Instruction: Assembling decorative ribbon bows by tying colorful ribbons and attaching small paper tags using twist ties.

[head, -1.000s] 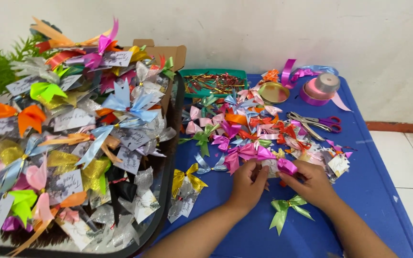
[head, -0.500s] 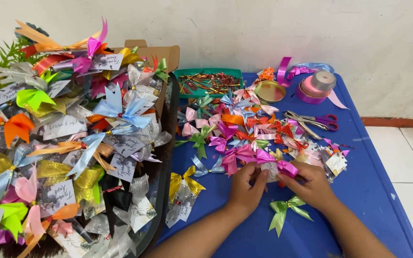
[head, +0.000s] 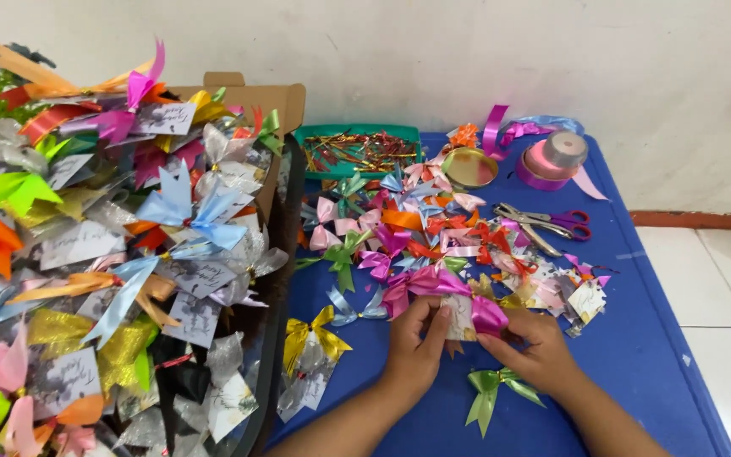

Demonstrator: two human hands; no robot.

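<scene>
Both hands are working at the table's near edge: the left hand (head: 416,343) and right hand (head: 535,347) are pinching a small card (head: 460,317) with a magenta bow (head: 488,315) between their fingertips, holding it just above the blue table (head: 636,355). A green bow (head: 491,391) is lying just below the right hand, a gold bow (head: 310,334) off to the left. Beyond, a heap of bows (head: 433,228) is spreading out, with scissors (head: 547,222) and a pink ribbon roll (head: 556,156) behind it.

Left hand (head: 414,349) and right hand (head: 536,350) pinching a magenta bow (head: 486,315) with card (head: 460,317), blue table (head: 636,338)
</scene>
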